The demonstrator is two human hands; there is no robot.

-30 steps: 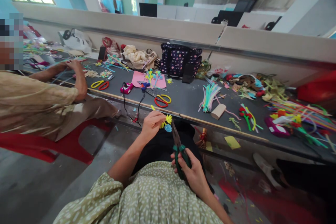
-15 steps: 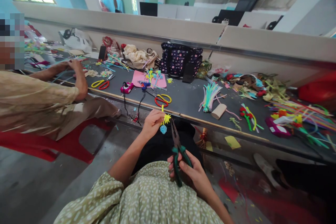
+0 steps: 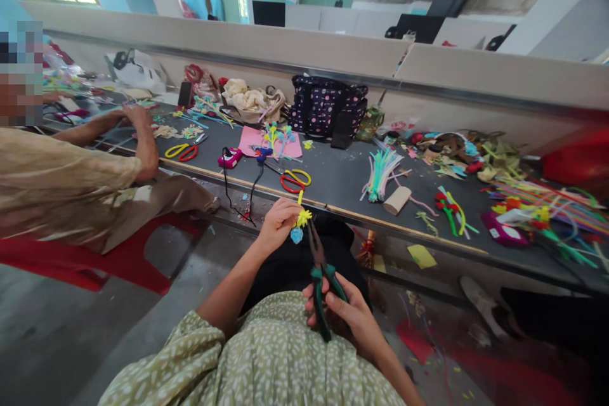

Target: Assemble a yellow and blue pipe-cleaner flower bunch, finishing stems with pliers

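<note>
In the lower middle of the frame, the person's left hand [image 3: 278, 222] pinched a small pipe-cleaner flower [image 3: 300, 223], yellow above and blue below, just below the front edge of the worktop [image 3: 342, 181]. The right hand [image 3: 349, 317], lower and closer to the camera, was closed around the green handles of a pair of pliers [image 3: 321, 276]. The dark nose of the pliers pointed up towards the flower, its tip just beside the blue part; whether it touched could not be told.

Across the dark worktop lay red and yellow scissors [image 3: 295, 179], a pink sheet [image 3: 266, 143], a spotted bag [image 3: 328, 108], a bundle of pastel pipe cleaners [image 3: 380, 174] and a cardboard roll [image 3: 396, 200]. More coloured pipe cleaners [image 3: 547, 203] were heaped at the right of the frame.

At the left, another person in a beige top sat on a red chair [image 3: 71, 260], a hand [image 3: 136, 117] resting on the worktop.
</note>
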